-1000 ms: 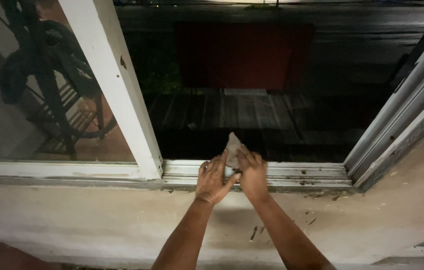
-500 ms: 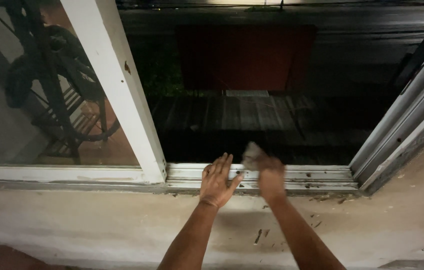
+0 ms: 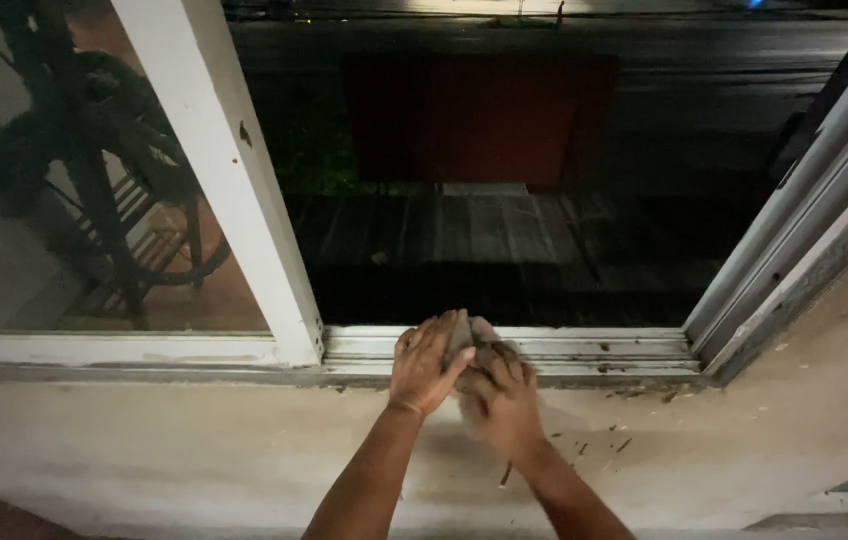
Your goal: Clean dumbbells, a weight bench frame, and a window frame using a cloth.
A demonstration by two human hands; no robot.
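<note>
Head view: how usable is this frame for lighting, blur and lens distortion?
Head view: night scene, dark outside beyond the open window; the sill is dimly, evenly lit. The right hand is motion-blurred, so the grey cloth in its grip reads poorly; the left hand is sharper. Wide-angle lens slants the white window frame. Glass reflects a dark stand.

left hand (image 3: 426, 362) flat, right hand (image 3: 500, 397) curled, touching

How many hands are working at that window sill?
2. The left hand lies on the window track; the right hand is beside it, gripping a crumpled cloth. No other hands are visible.
</note>
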